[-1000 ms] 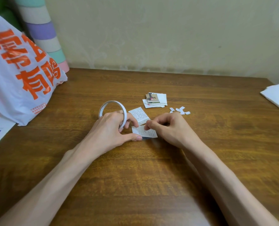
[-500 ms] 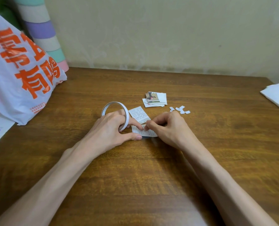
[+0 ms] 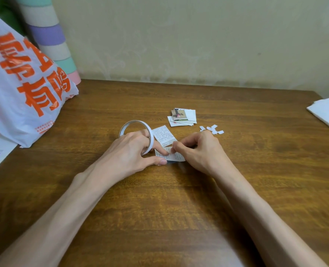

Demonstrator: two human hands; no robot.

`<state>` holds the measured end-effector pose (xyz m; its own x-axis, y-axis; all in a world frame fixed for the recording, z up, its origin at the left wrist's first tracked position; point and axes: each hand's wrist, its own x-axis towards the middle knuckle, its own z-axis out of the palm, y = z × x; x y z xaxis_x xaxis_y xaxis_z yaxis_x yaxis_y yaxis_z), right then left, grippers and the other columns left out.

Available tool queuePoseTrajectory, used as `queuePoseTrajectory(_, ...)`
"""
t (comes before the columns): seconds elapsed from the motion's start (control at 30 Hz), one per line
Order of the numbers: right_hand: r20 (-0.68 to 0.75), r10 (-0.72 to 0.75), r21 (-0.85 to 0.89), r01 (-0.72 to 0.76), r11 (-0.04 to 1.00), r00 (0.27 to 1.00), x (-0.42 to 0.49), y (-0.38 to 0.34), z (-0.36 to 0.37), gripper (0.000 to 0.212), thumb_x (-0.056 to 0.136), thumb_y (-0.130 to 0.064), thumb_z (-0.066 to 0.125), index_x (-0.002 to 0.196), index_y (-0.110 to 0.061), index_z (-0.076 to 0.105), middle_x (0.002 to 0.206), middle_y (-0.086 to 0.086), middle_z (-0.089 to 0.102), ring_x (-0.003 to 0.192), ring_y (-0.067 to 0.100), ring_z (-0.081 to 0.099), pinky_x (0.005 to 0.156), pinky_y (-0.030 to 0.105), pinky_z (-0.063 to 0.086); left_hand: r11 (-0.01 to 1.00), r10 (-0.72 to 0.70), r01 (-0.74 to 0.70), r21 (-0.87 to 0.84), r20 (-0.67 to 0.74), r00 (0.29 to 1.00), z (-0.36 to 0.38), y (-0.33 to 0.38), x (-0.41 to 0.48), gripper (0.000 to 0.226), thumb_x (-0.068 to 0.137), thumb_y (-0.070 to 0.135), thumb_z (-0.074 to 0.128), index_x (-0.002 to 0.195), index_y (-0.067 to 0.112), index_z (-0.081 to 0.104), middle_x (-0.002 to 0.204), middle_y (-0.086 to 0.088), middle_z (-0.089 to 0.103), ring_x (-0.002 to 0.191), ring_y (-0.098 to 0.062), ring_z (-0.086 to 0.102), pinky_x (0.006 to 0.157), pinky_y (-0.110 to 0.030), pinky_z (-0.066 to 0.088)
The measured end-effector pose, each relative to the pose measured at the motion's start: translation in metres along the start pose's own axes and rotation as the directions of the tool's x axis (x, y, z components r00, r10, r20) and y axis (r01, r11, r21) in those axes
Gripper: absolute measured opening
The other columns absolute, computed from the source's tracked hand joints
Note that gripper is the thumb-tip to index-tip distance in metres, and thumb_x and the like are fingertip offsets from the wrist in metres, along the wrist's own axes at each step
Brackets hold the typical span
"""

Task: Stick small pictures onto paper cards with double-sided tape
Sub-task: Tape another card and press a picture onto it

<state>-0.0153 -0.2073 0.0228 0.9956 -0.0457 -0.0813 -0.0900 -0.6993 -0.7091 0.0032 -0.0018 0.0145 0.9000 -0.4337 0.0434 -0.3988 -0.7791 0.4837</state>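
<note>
Now the tape roll (image 3: 133,123) is gripped in the left hand (image 3: 129,151), and the printed card (image 3: 179,157), flat on the table (image 3: 159,209), is pinched by the right hand (image 3: 200,151). By a tug it could be creased, or tape laid crooked.

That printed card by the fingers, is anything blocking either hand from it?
Nothing visible. The left hand and right hand both touch the printed card; the tape ring hangs on the left hand, beside the card.

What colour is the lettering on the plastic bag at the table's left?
Orange, printed on a white plastic bag; the head view shows it plainly.
</note>
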Motion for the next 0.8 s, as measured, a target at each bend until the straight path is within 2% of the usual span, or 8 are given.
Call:
queuePoseTrajectory(0.07,-0.021,0.002,-0.006,-0.002,1.000,1.000,0.000,0.001,0.001,0.025,0.091,-0.038,0.067,0.074,-0.027,0.082,0.066,0.001,0.073,0.063,0.008,0.057,0.051,0.022,0.040,1.000,-0.006,0.006,0.012,0.017,1.000,-0.001,0.001,0.000,0.025,0.084,0.057,0.077,0.108,0.054,0.075,0.117,0.020,0.055,0.120,-0.008,0.056,0.099,-0.040,0.049)
queuePoseTrajectory(0.17,-0.036,0.010,-0.018,-0.010,1.000,0.999,0.000,0.000,0.002,0.026,0.092,-0.037,0.066,0.076,-0.026,0.082,0.060,-0.003,0.069,0.063,0.008,0.057,0.051,0.022,0.038,1.000,-0.004,0.004,0.007,0.022,1.000,-0.002,0.002,0.000,0.025,0.084,0.056,0.077,0.109,0.053,0.075,0.122,0.018,0.056,0.123,-0.010,0.056,0.102,-0.041,0.049)
queuePoseTrajectory(0.3,-0.158,-0.024,-0.103,0.007,0.995,0.987,0.004,0.009,0.001,0.032,0.094,-0.035,0.062,0.077,-0.011,0.077,0.064,0.006,0.068,0.074,0.026,0.063,0.062,0.030,0.046,1.000,-0.013,0.012,0.008,0.027,1.000,-0.002,0.003,0.000,0.027,0.085,0.054,0.077,0.112,0.050,0.075,0.120,0.020,0.053,0.126,-0.010,0.054,0.106,-0.042,0.048)
queuePoseTrajectory(0.33,-0.168,-0.020,-0.089,0.005,0.996,0.986,0.005,0.012,-0.001,0.031,0.094,-0.034,0.063,0.077,-0.013,0.077,0.066,0.004,0.069,0.075,0.025,0.064,0.063,0.029,0.046,1.000,-0.013,0.013,0.007,0.028,1.000,-0.002,0.003,0.001,0.027,0.085,0.054,0.076,0.112,0.051,0.075,0.123,0.019,0.055,0.126,-0.010,0.054,0.106,-0.043,0.048)
queuePoseTrajectory(0.4,-0.134,-0.031,-0.024,0.027,0.999,0.991,0.006,0.016,-0.003,0.022,0.093,-0.036,0.068,0.081,-0.022,0.080,0.071,-0.007,0.073,0.076,0.010,0.066,0.063,0.022,0.045,1.000,-0.003,0.003,-0.004,0.022,1.000,-0.001,0.002,0.000,0.025,0.085,0.055,0.077,0.110,0.052,0.074,0.127,0.016,0.059,0.125,-0.010,0.055,0.105,-0.045,0.049)
queuePoseTrajectory(0.5,-0.080,-0.145,0.006,0.146,0.989,0.986,0.006,0.017,0.001,0.008,0.090,-0.036,0.075,0.091,-0.030,0.080,0.084,-0.017,0.074,0.083,-0.001,0.065,0.072,0.016,0.047,1.000,0.010,-0.010,-0.020,0.013,1.000,-0.001,0.002,-0.001,0.024,0.085,0.055,0.076,0.108,0.057,0.071,0.126,0.015,0.059,0.124,-0.010,0.055,0.103,-0.045,0.050)
queuePoseTrajectory(0.63,-0.109,-0.210,-0.023,0.208,0.978,0.972,0.009,0.019,0.011,0.016,0.088,-0.042,0.077,0.097,-0.030,0.079,0.097,-0.011,0.073,0.093,0.006,0.062,0.084,0.029,0.052,1.000,0.011,-0.010,-0.016,0.008,1.000,-0.002,0.004,-0.003,0.022,0.086,0.056,0.075,0.104,0.063,0.065,0.125,0.015,0.058,0.123,-0.010,0.055,0.102,-0.044,0.049)
queuePoseTrajectory(0.8,-0.122,-0.231,-0.067,0.224,0.972,0.965,0.011,0.021,0.016,0.013,0.085,-0.044,0.078,0.093,-0.035,0.076,0.095,-0.009,0.068,0.094,0.011,0.060,0.085,0.035,0.052,1.000,0.018,-0.018,-0.022,-0.009,1.000,-0.002,0.003,-0.005,0.024,0.086,0.054,0.076,0.110,0.055,0.072,0.123,0.015,0.059,0.121,-0.009,0.056,0.101,-0.044,0.050)
